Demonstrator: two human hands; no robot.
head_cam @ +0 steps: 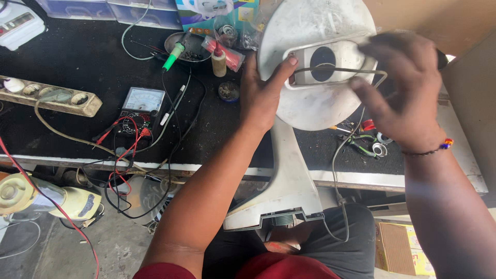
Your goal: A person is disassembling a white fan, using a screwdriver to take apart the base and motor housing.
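Observation:
A white round fan base (pixel 310 103) stands on edge against the workbench, its underside facing me, with its white stem (pixel 289 175) running down to my lap. My left hand (pixel 263 93) grips the base's left rim, thumb pressed on the rectangular cover plate (pixel 323 64) with a dark oval hole. My right hand (pixel 403 88) is blurred over the base's right edge, fingers pinching a grey power cord (pixel 338 155) that loops across the plate and hangs down.
On the black workbench (pixel 77 57) lie an analog multimeter (pixel 138 108) with red and black leads, a power strip (pixel 51 97), a green-handled soldering iron (pixel 173 56), a small glue bottle (pixel 219 59) and pliers (pixel 364 144). A yellow appliance (pixel 36 199) sits on the floor at left, a cardboard box (pixel 403 248) at right.

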